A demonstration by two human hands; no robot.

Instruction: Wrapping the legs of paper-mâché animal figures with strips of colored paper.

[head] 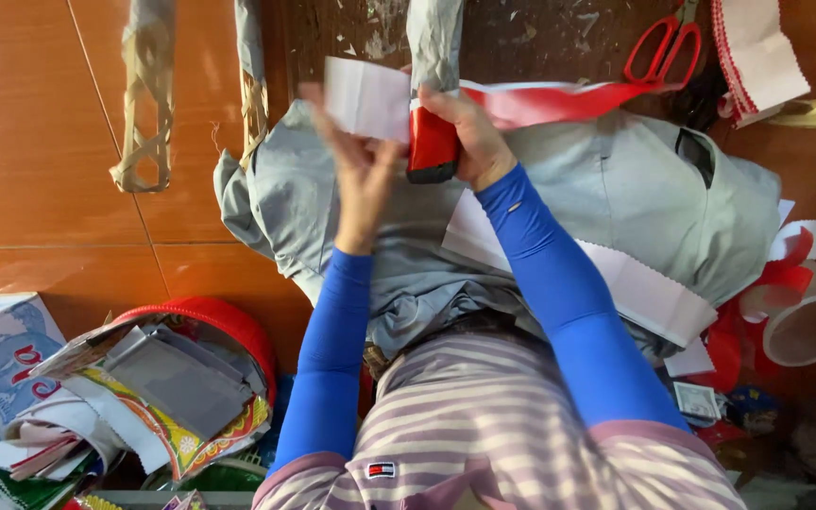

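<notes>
Orange-brown floor tiles [40, 142] fill the view from above, with a person seated on them, legs in grey trousers [606, 189] stretched forward; both arms wear blue sleeves [559, 283]. Left hand [363, 165] is raised with fingers partly spread, pinching the edge of a white paper piece [365, 97]; right hand [465, 137] is closed around a red stapler [432, 146], held just beside that paper; a red and white paper strip [559, 99] runs rightward from the hands across the lap. Another white paper sheet [644, 293] lies over the right thigh. Red scissors [663, 47] rest on the floor beyond the knees; a red basket [229, 326] stuffed with papers sits at the person's left; a white cup [809, 331] lies at the right.
</notes>
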